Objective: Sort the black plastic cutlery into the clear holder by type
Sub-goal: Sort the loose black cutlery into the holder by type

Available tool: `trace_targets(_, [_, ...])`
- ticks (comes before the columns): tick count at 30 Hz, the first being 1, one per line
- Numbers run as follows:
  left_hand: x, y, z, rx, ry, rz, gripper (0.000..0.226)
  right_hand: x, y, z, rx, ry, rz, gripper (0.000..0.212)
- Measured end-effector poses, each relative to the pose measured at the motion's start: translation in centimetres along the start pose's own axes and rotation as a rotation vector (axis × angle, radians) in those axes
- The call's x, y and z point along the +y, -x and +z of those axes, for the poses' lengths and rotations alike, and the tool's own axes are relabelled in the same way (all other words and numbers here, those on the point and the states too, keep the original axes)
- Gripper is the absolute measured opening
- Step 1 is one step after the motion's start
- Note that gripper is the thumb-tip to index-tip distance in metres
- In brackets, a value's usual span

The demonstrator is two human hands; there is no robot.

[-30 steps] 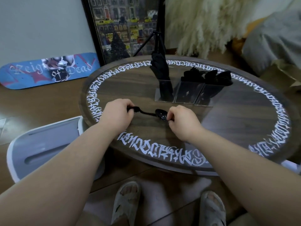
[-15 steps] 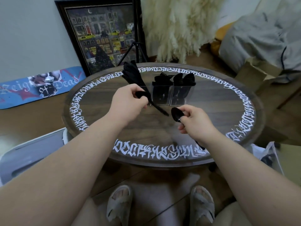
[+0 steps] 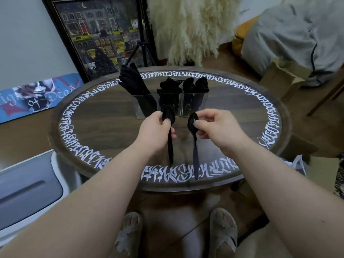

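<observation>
Each of my hands holds one black plastic spoon above the round table (image 3: 111, 127), bowls up and handles hanging toward me. My left hand (image 3: 155, 131) grips the left spoon (image 3: 170, 146) just under its bowl. My right hand (image 3: 216, 127) pinches the right spoon (image 3: 195, 157) at its bowl. Just beyond them stands the clear holder (image 3: 186, 104) with three compartments: knives (image 3: 133, 81) lean out of the left one, forks (image 3: 170, 85) fill the middle, spoons (image 3: 196, 84) the right.
A framed picture (image 3: 104, 34) and a tripod (image 3: 141, 53) stand behind the table. An open cardboard box (image 3: 284, 77) sits at the right, a white bin (image 3: 28, 187) at the left, a skateboard deck (image 3: 35, 95) on the floor.
Both hands lifted from the table, each now holding its own spoon upright in front of the holder. The view has shifted so the holder sits centred.
</observation>
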State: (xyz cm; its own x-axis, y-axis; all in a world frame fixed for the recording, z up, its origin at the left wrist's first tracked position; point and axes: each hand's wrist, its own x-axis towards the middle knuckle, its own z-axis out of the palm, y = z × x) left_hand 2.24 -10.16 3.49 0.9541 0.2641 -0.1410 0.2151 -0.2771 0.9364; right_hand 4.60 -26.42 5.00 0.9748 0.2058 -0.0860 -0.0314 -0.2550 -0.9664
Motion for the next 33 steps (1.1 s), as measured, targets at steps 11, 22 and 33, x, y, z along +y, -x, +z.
trace_targets(11, [0.5,0.7,1.2,-0.171,-0.117,0.149,0.028,0.3,-1.0,0.8,0.090,-0.110,0.031,0.015])
trace_targets(22, [0.2,0.3,1.3,-0.299,-0.257,0.234,0.037,1.1,-1.4,0.7,0.131,0.081,-0.046,0.021])
trace_targets(33, [0.3,0.0,0.3,-0.114,-0.667,0.292,0.031,1.0,-1.6,0.7,0.205,0.062,-0.075,0.020])
